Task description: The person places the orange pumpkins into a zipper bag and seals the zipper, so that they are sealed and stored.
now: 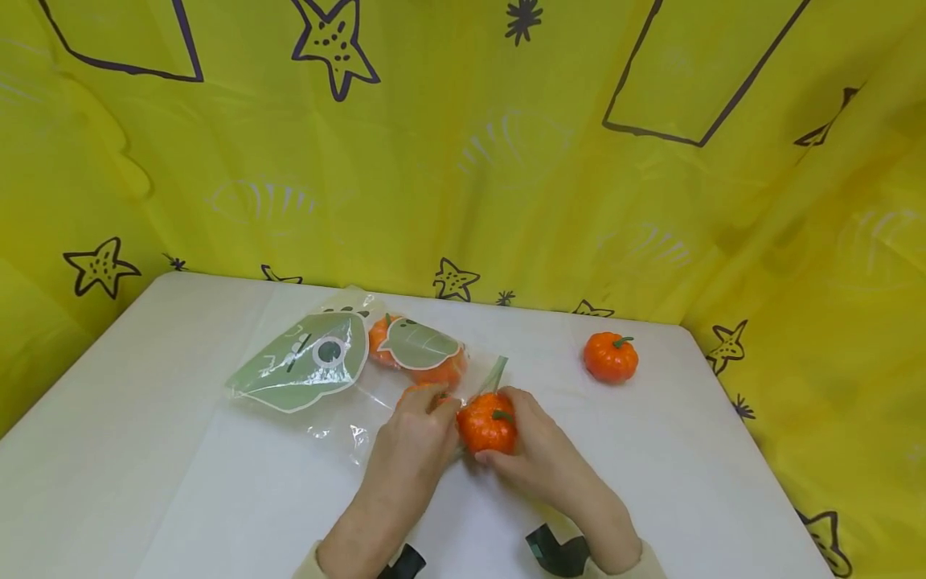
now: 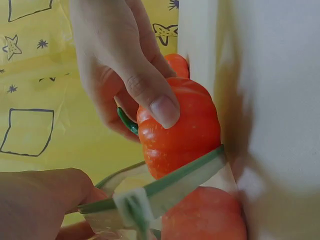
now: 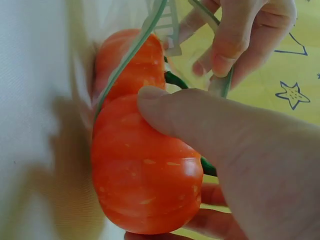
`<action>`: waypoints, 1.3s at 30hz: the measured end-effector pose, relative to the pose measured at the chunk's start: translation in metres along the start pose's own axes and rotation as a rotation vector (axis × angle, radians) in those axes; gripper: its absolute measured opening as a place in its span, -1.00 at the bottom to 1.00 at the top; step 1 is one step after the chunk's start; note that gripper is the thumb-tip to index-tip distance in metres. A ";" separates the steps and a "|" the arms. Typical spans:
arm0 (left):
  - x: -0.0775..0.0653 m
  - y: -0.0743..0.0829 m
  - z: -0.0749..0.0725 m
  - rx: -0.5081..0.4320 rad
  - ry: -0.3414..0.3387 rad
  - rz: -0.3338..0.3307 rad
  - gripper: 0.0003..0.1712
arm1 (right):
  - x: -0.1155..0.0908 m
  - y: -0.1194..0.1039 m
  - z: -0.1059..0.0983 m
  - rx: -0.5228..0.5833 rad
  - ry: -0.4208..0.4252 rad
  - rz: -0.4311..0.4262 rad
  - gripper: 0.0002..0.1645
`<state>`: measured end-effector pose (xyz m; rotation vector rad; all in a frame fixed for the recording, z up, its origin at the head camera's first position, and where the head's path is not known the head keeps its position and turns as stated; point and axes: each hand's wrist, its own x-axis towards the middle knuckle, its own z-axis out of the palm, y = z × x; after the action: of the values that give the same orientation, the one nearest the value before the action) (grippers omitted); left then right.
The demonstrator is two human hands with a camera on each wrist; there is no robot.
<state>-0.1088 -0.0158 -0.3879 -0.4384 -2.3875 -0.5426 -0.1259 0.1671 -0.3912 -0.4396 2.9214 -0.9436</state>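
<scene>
My right hand [image 1: 538, 450] grips a small orange pumpkin [image 1: 486, 425] with a green stem, thumb on one side and fingers round the other. This pumpkin is right at the mouth of a clear plastic bag [image 1: 358, 434] with green printed shapes. The left hand [image 1: 415, 442] pinches the bag's green-edged rim [image 2: 185, 172], and the mouth stands apart in the left wrist view. Just inside the opening, another pumpkin [image 3: 125, 65] lies in the bag, close to the held one. More orange pumpkins [image 1: 443, 371] show through the plastic farther back, partly hidden by the print.
One loose pumpkin [image 1: 611, 358] sits on the white table [image 1: 694, 482] toward the back right. A yellow curtain [image 1: 405, 161] with dark drawn stars hangs behind the table and along its sides.
</scene>
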 end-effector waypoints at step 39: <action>0.004 -0.004 -0.002 -0.188 -0.119 -0.082 -0.81 | 0.003 0.001 -0.002 0.255 -0.196 -0.111 -0.44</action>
<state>-0.1127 -0.0196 -0.3846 -0.4675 -2.4868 -0.8032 -0.1293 0.1685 -0.3904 -0.6425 2.5818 -1.1931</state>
